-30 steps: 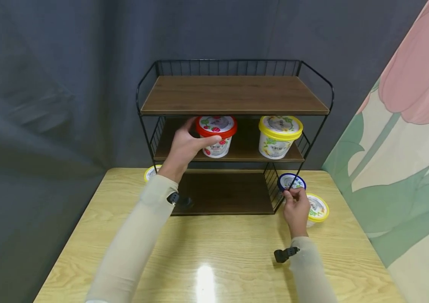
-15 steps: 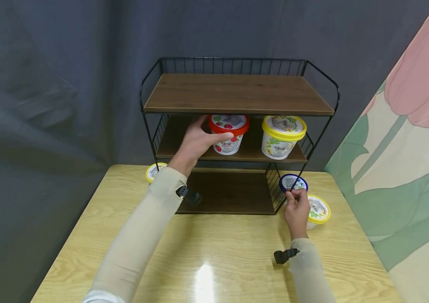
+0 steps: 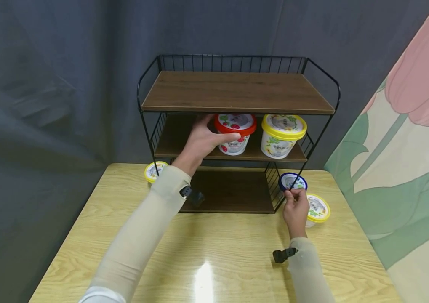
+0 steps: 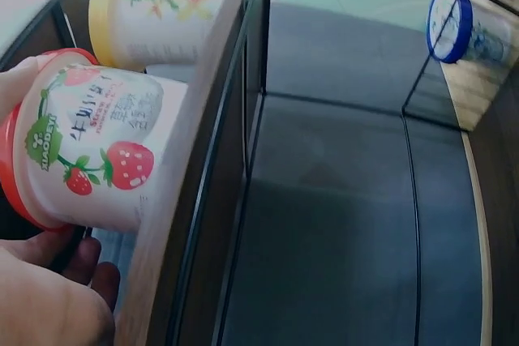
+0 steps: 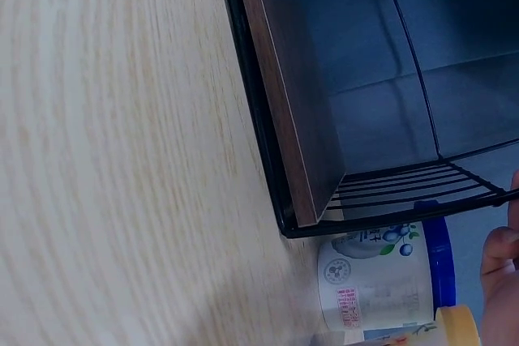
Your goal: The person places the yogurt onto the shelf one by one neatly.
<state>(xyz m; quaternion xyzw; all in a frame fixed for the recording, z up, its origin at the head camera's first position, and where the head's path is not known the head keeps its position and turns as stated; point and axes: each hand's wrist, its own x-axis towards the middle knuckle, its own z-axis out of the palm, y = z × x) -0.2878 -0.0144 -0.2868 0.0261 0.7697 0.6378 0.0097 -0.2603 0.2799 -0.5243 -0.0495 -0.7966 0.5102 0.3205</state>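
My left hand [image 3: 203, 141] spans a red-lidded tub [image 3: 234, 147] on the rack's middle shelf, thumb across the front and fingers around the far side. Strawberries are printed on the tub's wall, plain in the left wrist view. Just right of it stands a yellow-lidded tub [image 3: 278, 146] on the same shelf. Lower down, my right hand [image 3: 296, 212] pinches the front right post [image 3: 302, 167] of the black wire rack [image 3: 237, 90]. A blue-lidded tub [image 5: 377, 277] with blueberries on it stands outside the rack, behind that hand.
Another yellow-lidded tub [image 3: 317, 208] stands on the wooden table [image 3: 237, 252] right of my right hand. One more yellow-lidded tub [image 3: 155, 170] shows at the rack's left, partly behind my left sleeve. The top shelf board hangs close above the left fingers. A dark curtain [image 3: 66, 84] backs the rack.
My left hand has moved the red-lidded tub to the right along the middle shelf, closer to the yellow-lidded one. My right hand has stayed on the post.
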